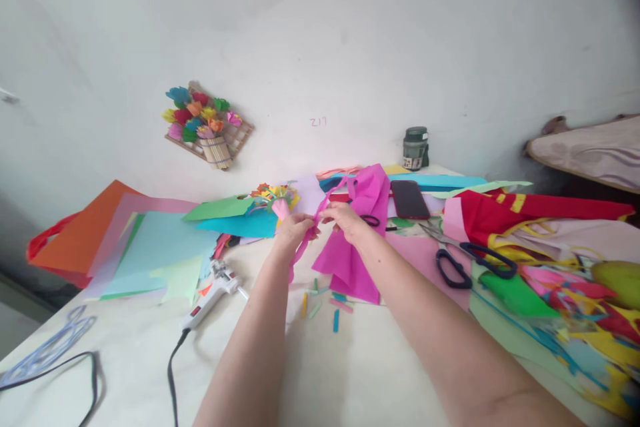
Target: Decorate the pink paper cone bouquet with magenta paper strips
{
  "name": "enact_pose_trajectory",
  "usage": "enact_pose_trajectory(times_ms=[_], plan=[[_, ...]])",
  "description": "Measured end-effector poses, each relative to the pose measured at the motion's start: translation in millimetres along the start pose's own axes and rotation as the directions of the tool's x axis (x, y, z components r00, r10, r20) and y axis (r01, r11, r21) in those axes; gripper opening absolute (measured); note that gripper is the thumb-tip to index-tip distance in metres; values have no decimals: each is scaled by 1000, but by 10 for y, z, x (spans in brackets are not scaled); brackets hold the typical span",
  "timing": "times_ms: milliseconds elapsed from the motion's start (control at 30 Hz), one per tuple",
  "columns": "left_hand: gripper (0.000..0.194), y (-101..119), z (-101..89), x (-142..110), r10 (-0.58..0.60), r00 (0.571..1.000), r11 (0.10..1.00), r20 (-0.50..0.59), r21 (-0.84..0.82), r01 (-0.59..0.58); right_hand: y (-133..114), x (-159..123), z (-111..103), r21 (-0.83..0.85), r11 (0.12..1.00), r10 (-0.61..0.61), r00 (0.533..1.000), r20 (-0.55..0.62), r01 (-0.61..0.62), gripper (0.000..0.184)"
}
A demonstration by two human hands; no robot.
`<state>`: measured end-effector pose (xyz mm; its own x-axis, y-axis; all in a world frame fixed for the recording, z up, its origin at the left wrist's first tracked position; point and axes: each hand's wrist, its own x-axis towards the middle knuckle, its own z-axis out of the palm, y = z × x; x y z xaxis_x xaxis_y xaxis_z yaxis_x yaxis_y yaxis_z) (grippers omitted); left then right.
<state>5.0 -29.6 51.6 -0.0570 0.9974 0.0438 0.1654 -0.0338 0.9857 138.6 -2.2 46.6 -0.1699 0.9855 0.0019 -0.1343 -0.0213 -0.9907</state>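
Observation:
A thin magenta paper strip (pixel 300 252) is pinched between the fingers of my left hand (pixel 296 232) and my right hand (pixel 342 219). The two hands are close together above the table, and one end of the strip hangs below the left. Right beside my right hand lies a larger crumpled magenta sheet (pixel 370 195), partly covered by that wrist. A dark scissor handle (pixel 371 221) shows just past the right wrist; the rest of it is hidden. Small coloured paper strips (pixel 336 320) lie scattered on the table (pixel 320 373) between my forearms.
Left, a glue gun (pixel 213 297) trails a black cord near stacked coloured sheets (pixel 155 247). Right are a phone (pixel 410 200), large scissors (pixel 457 260), red cloth-like material (pixel 545 210) and paper scraps (pixel 590 307). A jar (pixel 415 149) stands by the wall. Paper flowers (pixel 200 110) hang there.

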Motion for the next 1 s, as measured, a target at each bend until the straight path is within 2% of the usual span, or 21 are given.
enact_pose_trajectory(times_ms=[167, 267, 367, 467, 600, 700, 833, 1000], plan=[[9, 5, 1, -10, 8, 999, 1000, 49, 1, -8, 6, -10, 3, 53, 997, 56, 997, 47, -59, 8], [12, 6, 13, -7, -5, 999, 1000, 39, 17, 5, 17, 2, -1, 95, 994, 52, 998, 48, -56, 9], [19, 9, 14, -15, 6, 999, 1000, 46, 20, -7, 19, 4, -5, 163, 984, 65, 996, 59, -74, 9], [27, 19, 1, -37, 26, 995, 999, 97, 25, -29, 17, -1, -3, 204, 972, 100, 990, 99, -119, 8], [32, 24, -13, -30, -9, 990, 1000, 143, 27, 5, 32, 9, 10, 209, 973, 92, 994, 53, -101, 10], [33, -4, -8, 14, -51, 995, 999, 87, 11, 50, 54, 24, 26, 201, 975, 87, 996, 35, -92, 11], [35, -74, -1, 59, -9, 1000, 999, 20, -44, 10, 75, 27, 52, 218, 973, 75, 997, 24, -79, 12], [36, -114, -22, 43, 39, 994, 996, 103, -78, -31, 106, 42, 75, 231, 970, 82, 997, -13, -77, 16]])
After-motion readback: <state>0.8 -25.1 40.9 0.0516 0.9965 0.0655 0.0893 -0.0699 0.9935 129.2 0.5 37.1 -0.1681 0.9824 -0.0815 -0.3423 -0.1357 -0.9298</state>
